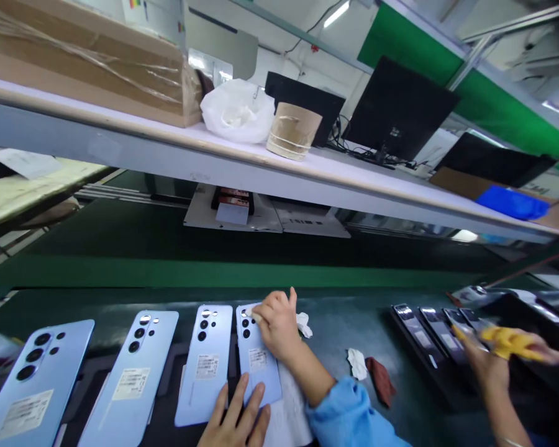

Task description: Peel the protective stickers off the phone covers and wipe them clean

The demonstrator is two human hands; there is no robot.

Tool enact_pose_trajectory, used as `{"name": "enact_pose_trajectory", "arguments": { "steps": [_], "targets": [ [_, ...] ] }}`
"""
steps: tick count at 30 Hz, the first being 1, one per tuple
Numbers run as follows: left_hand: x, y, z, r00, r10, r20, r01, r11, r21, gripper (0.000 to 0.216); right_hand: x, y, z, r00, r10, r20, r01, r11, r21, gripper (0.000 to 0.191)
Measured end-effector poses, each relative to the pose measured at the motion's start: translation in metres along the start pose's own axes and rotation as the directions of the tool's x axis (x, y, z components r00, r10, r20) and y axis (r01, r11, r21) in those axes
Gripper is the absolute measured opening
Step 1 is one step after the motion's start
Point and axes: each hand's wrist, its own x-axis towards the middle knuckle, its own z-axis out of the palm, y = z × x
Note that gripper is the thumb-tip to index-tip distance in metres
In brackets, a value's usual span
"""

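Observation:
Several light-blue smartphones lie back side up in a row, each with a white printed label. My right hand (277,323), in a blue sleeve, pinches a small white wipe (253,314) against the camera area of the rightmost phone (261,372) in this row. Flat and spread, the fingers of my left hand (235,417) rest on the lower part of that same phone and reach beside its neighbour (207,366). Farther left lie another phone (131,379) and the leftmost one (37,379).
Crumpled white wipes (356,364) and a dark red cloth (381,380) lie right of my arm. At the right, a co-worker's hands (489,357), with yellow finger covers, are over a black tray (423,360) of phones. A shelf (242,164) with monitors and a carton crosses above.

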Motion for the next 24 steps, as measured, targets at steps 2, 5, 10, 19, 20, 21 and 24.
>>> {"name": "enact_pose_trajectory", "arguments": {
  "steps": [2, 5, 10, 19, 20, 21, 24],
  "targets": [
    [0.002, -0.006, -0.007, 0.997, 0.066, 0.04, -0.067, 0.997, 0.025, 0.026, 0.006, -0.001, 0.001, 1.0, 0.022, 0.011, -0.022, 1.0, -0.018, 0.017],
    [0.0, -0.012, -0.01, 0.988, 0.133, 0.079, -0.137, 0.989, 0.058, 0.029, -0.005, -0.008, -0.003, 1.0, 0.01, 0.027, -0.011, 1.0, 0.013, 0.018],
    [-0.007, -0.014, -0.003, 0.979, 0.143, 0.143, -0.136, 0.989, -0.057, 0.048, -0.041, -0.021, -0.022, 0.979, 0.184, -0.088, -0.157, 0.955, 0.252, 0.014],
    [0.008, -0.023, -0.019, 1.0, -0.014, 0.022, 0.02, 0.947, -0.32, 0.029, -0.139, -0.027, -0.044, 0.563, 0.823, 0.078, -0.222, 0.06, 0.973, 0.031],
    [0.009, -0.022, -0.021, 0.998, -0.049, 0.026, 0.055, 0.921, -0.385, 0.026, -0.152, -0.027, -0.046, 0.514, 0.851, 0.111, -0.172, -0.024, 0.985, 0.033],
    [0.01, -0.021, -0.023, 0.995, -0.086, 0.042, 0.096, 0.886, -0.454, 0.025, -0.164, -0.028, -0.048, 0.463, 0.874, 0.146, -0.11, -0.107, 0.988, 0.036],
    [0.011, -0.018, -0.028, 0.968, -0.183, 0.172, 0.251, 0.738, -0.626, 0.028, -0.192, -0.03, -0.057, 0.366, 0.91, 0.193, 0.017, -0.214, 0.977, 0.044]
  ]
}}
